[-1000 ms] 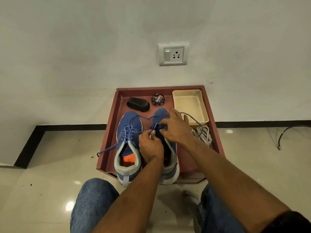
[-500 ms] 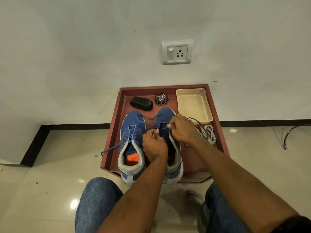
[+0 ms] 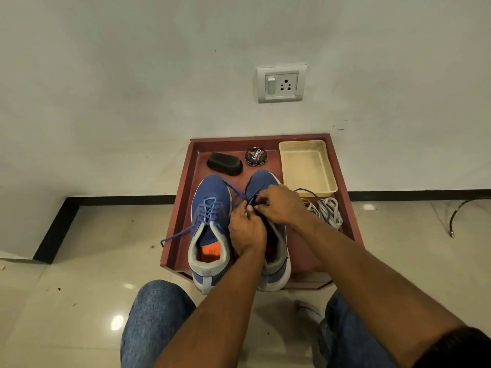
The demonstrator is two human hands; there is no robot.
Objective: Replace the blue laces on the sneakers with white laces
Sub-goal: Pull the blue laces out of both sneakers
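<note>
Both hands sit closer together over the right sneaker than a second ago, the right hand drawn back from the toe toward the left. Across the floor, a red tray (image 3: 178, 235) stands against the white wall, just in front of the person's knees in blue jeans. Two blue sneakers lie side by side in it, heels near and toes far, their heels jutting past the near rim. On the left sneaker (image 3: 210, 216) the blue lace (image 3: 207, 211) is threaded through its eyelets, and one loose end trails left over the tray's rim. Over the right sneaker (image 3: 263, 181), the left hand (image 3: 247, 229) is curled, fingertips pinching the lace at the eyelets. Touching it from the right, the right hand (image 3: 281, 205) is also curled, gripping the right sneaker's blue lace; one strand (image 3: 236, 189) runs far and left across the toes, and another loops out to the right past the wrist. A cream plastic tray (image 3: 329, 168) fills the far right corner of the red one. Just near of it, right of the right wrist, lie the bundled white laces (image 3: 330, 211). A black brush (image 3: 225, 163) lies in the far left corner, with a round polish tin (image 3: 256, 156) beside it on its right. A wall socket (image 3: 281, 83) is mounted above.
</note>
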